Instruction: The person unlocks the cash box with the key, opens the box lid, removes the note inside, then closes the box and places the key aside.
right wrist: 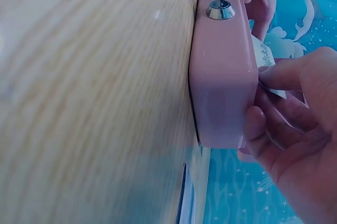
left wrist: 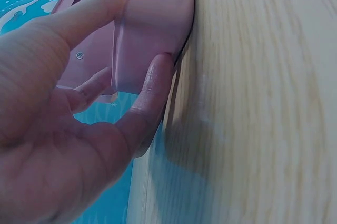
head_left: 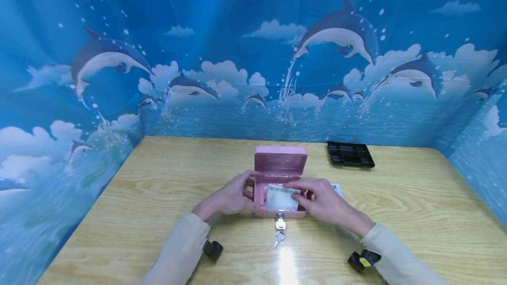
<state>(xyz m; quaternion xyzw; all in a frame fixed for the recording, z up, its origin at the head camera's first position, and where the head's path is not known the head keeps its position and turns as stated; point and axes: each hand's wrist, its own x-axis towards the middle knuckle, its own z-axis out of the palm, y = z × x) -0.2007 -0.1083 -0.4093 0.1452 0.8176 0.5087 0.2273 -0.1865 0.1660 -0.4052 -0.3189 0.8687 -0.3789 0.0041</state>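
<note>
A pink metal cash box stands open in the middle of the wooden table, its lid upright. My left hand grips the box's left side; the left wrist view shows the thumb against the box wall. My right hand reaches over the right side and pinches a pale paper slip that lies inside. In the right wrist view, the right hand curls round the box edge at the slip. A key sits in the front lock.
A small bunch of keys hangs from the lock onto the table. A black compartment tray lies at the back right. A white sheet peeks out from behind my right hand. Blue dolphin-print walls enclose three sides of the table.
</note>
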